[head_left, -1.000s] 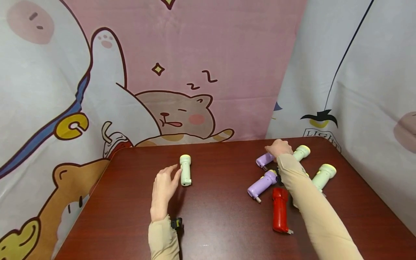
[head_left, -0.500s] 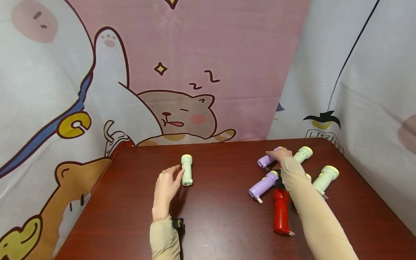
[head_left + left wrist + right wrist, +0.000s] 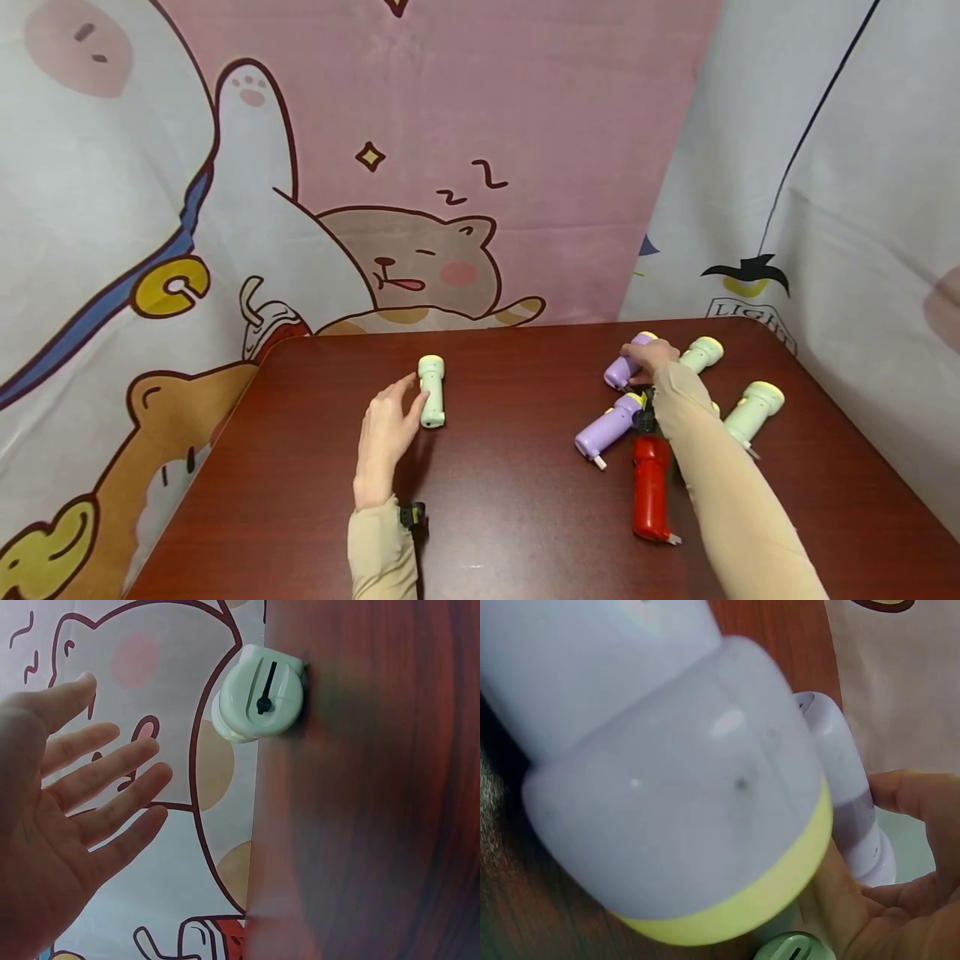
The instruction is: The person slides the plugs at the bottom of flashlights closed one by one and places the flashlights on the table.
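Note:
My left hand (image 3: 384, 429) is beside a pale green flashlight (image 3: 432, 398) on the left half of the table. In the left wrist view its fingers are spread and apart from that flashlight (image 3: 264, 697). At the far right my right hand (image 3: 654, 357) grips the farther purple flashlight (image 3: 621, 372), thumb on one side and fingers on the other. The right wrist view shows this purple flashlight (image 3: 836, 754) partly behind a nearer purple flashlight (image 3: 682, 787), which fills much of that view. The nearer one (image 3: 604, 429) lies below my right hand in the head view.
A red flashlight (image 3: 650, 492) lies in front of the purple ones. Pale green flashlights, one at the back (image 3: 702, 356) and one farther right (image 3: 752, 411), lie around my right forearm, which hides part of the group. A printed cloth (image 3: 570, 167) hangs behind the brown table (image 3: 510, 500).
The farther purple flashlight has turned more upright in the head view and shifted slightly right with my right hand. My left hand stays beside the pale green flashlight.

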Motion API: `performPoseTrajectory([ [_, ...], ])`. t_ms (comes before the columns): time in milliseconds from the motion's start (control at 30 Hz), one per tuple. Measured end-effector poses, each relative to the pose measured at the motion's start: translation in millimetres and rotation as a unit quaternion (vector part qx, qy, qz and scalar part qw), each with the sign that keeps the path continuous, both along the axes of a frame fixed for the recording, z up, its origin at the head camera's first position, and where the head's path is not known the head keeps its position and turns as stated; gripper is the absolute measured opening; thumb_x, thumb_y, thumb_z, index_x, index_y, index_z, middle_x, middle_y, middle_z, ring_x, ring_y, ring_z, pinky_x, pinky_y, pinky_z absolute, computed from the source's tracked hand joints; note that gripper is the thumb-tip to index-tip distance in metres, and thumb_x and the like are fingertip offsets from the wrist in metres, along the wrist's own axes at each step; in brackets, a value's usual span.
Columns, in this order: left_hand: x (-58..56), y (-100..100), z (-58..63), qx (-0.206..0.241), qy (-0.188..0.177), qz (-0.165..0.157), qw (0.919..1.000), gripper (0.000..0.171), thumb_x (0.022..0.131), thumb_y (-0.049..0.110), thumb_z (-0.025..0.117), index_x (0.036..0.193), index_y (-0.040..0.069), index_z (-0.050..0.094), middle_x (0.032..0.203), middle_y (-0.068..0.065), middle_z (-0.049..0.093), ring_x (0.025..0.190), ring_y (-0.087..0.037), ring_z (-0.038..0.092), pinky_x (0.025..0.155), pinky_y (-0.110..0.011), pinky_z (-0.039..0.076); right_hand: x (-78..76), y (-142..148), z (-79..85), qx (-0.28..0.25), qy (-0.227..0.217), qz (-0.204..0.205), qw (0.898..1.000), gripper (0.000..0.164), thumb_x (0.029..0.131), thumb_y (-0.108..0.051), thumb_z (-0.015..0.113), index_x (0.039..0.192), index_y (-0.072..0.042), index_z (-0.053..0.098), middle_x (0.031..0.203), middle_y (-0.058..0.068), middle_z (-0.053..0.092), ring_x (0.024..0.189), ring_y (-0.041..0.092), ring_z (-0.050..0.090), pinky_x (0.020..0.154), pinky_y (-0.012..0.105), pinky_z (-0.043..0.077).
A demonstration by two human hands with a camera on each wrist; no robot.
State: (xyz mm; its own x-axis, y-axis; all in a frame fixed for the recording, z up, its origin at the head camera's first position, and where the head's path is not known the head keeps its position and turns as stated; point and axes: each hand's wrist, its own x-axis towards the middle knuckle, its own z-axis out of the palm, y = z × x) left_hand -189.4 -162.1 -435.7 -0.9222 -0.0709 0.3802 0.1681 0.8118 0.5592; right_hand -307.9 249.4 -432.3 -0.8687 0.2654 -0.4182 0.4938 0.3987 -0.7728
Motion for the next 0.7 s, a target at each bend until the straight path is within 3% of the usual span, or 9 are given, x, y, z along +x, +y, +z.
performPoseTrajectory([
  [167,-2.3,3,0.0,0.000,0.004,-0.009,1.0000,0.041,0.091,0.030,0.062,0.125,0.006,0.061,0.116,-0.015,0.068,0.106,-0.036,0.064,0.083,-0.051,0.051,2.2,-6,9.3,0.040,0.036,0.007,0.998,0.061,0.084,-0.029,0.060,0.123,0.015,0.042,0.127,0.039,0.037,0.050,0.014,0.065,0.059,0.029,0.057],
  [300,-3.5,6,-0.4,-0.005,0.008,-0.014,0.9999,0.041,0.091,0.030,0.063,0.123,0.004,0.062,0.117,-0.017,0.067,0.108,-0.037,0.063,0.085,-0.052,0.050,3.5,-15,20.0,0.072,0.068,0.008,0.995,0.057,0.083,-0.033,0.061,0.116,0.013,0.049,0.109,0.029,0.053,0.050,0.014,0.065,0.061,0.031,0.058],
  [533,-4.0,11,-0.3,-0.005,0.016,-0.021,0.9996,0.040,0.090,0.028,0.064,0.121,0.003,0.063,0.112,-0.015,0.069,0.106,-0.036,0.064,0.083,-0.051,0.051,2.5,-28,30.9,0.061,0.100,0.015,0.993,0.060,0.082,-0.037,0.063,0.117,0.010,0.049,0.108,0.024,0.055,0.053,0.013,0.065,0.066,0.035,0.058],
  [700,-4.8,17,1.7,-0.002,0.022,-0.027,0.9994,0.037,0.090,0.029,0.064,0.119,0.005,0.065,0.111,-0.014,0.069,0.105,-0.035,0.064,0.084,-0.050,0.051,5.1,-34,36.8,0.063,0.113,0.026,0.991,0.059,0.083,-0.038,0.063,0.113,0.010,0.051,0.106,0.026,0.057,0.051,0.014,0.065,0.058,0.031,0.057],
])
